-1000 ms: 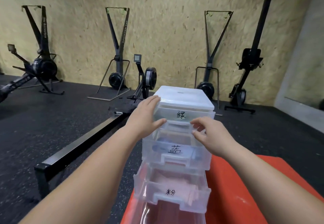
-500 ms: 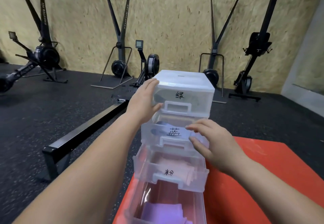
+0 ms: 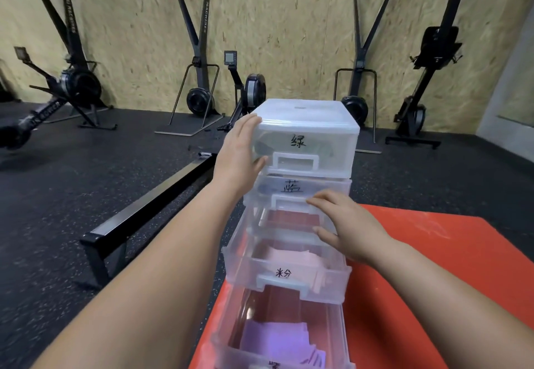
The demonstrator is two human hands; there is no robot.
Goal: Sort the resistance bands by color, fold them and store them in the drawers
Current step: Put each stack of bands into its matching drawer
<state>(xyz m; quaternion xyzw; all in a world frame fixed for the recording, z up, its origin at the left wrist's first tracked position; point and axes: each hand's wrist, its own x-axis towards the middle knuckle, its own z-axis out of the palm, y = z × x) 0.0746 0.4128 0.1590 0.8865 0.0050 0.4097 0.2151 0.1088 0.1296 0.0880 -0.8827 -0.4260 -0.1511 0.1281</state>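
Note:
A clear plastic drawer unit [image 3: 306, 113] stands on a red mat [image 3: 433, 256]. Its top drawer [image 3: 323, 144], marked in black, is closed with a dark band dimly visible inside. My left hand [image 3: 237, 155] lies flat against the unit's upper left corner, thumb on the top drawer's front. My right hand [image 3: 344, 224] presses with straight fingers on the handle of the second drawer [image 3: 332, 188], which is almost fully in. The third drawer [image 3: 289, 282] sticks out and holds a folded pink band [image 3: 289, 256]. The bottom drawer [image 3: 231, 325] is pulled far out, with folded purple bands [image 3: 274, 339] in it.
A long black metal rail [image 3: 150, 204] lies on the dark rubber floor to the left of the unit. Rowing machines [image 3: 72, 85] and upright ski trainers [image 3: 199, 91] stand along the chipboard wall behind.
My right hand came down from the top drawer to the second drawer, which has slid inward. The top drawer is now closed. My left hand stayed on the unit's corner.

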